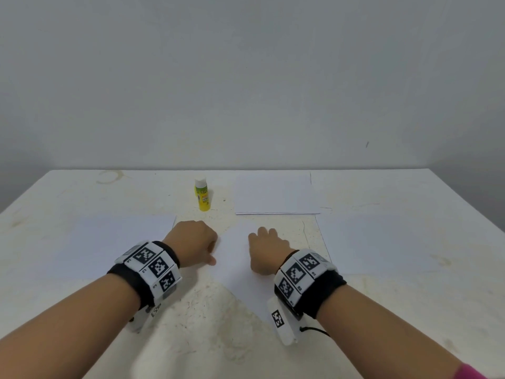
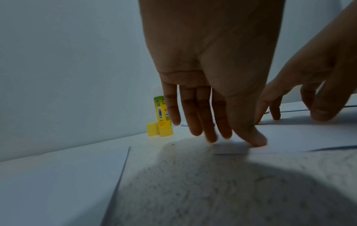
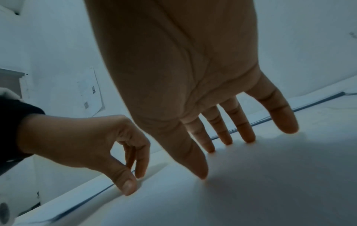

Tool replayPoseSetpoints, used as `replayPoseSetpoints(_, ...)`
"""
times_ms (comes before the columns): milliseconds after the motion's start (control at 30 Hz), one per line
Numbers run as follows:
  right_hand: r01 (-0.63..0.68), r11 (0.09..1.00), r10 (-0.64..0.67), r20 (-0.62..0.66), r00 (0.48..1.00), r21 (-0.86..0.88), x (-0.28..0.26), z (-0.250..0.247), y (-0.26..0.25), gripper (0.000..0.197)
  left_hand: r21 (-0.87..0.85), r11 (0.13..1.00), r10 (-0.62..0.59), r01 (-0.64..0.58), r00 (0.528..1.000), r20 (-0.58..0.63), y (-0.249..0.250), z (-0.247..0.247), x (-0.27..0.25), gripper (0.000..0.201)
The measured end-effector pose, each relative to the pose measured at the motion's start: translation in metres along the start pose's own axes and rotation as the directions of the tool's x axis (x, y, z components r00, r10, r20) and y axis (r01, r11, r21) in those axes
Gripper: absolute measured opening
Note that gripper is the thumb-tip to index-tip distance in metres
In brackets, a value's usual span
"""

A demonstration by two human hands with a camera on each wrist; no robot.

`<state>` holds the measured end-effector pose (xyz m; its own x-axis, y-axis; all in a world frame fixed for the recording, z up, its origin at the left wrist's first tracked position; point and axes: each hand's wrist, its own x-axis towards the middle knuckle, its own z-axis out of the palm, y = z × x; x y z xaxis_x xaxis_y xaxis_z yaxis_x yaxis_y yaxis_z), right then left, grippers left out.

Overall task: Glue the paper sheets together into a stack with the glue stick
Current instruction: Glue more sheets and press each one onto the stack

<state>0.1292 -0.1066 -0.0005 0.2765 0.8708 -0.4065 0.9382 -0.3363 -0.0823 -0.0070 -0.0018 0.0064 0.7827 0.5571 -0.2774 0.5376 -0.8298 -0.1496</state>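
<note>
The desk [image 1: 82,192] is filling the lower half of the head view, white and a bit stained, and it is holding everything I need. Four paper sheets are lying flat on it, spread apart so I can take them one at a time. The left sheet [image 1: 90,242] is sitting at the middle left. The right sheet [image 1: 382,242] is sitting at the middle right. The far sheet [image 1: 276,194] is lying above the middle, close to the back edge. The middle sheet [image 1: 235,258] is lying turned at a slant in the center, right between my hands, and I think this is the one I am starting with.

My right hand [image 1: 269,251] is resting on the middle sheet with its fingers straight and spread, tips touching the paper, holding nothing. I think it is keeping the sheet from sliding.

My left hand [image 1: 191,243] is at the sheet's left edge. Its fingers are hanging down and its thumb tip is touching the paper edge. It looks like it is starting to pinch that edge to lift or move it, but it is not gripping anything yet.

The glue stick [image 1: 201,195] is standing upright above my left hand, well apart from it, just left of the far sheet. No sheet is glued yet.
</note>
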Motion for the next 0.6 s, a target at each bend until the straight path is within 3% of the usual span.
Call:
replayPoseSetpoints(100,0.1,0.995,-0.1,0.024,0.995,-0.006,0.007,0.001,-0.002,0.046,-0.141,0.988,0.065,-0.065,0.998,-0.002,-0.01,0.012,0.004,0.073)
replayPoseSetpoints(200,0.209,0.977,-0.213,0.093,0.973,0.047,0.01,-0.002,0.005,0.063,-0.19,0.98,0.102,-0.066,0.977,0.185,-0.011,0.02,0.004,0.116)
replayPoseSetpoints(300,0.204,0.978,-0.207,0.097,0.973,0.047,0.008,-0.003,0.027,0.067,-0.156,0.987,0.078,-0.028,0.943,0.322,-0.008,0.025,0.001,0.131)
replayPoseSetpoints(400,0.118,0.992,-0.125,0.144,0.982,0.054,0.004,-0.002,0.06,0.092,-0.156,0.988,0.071,-0.017,0.934,0.349,-0.009,0.029,-0.001,0.14)
replayPoseSetpoints(600,0.018,0.997,-0.028,0.145,0.989,0.07,0.004,-0.001,0.102,0.128,-0.147,0.988,0.014,0.038,0.94,0.341,-0.011,0.031,0.003,0.128)
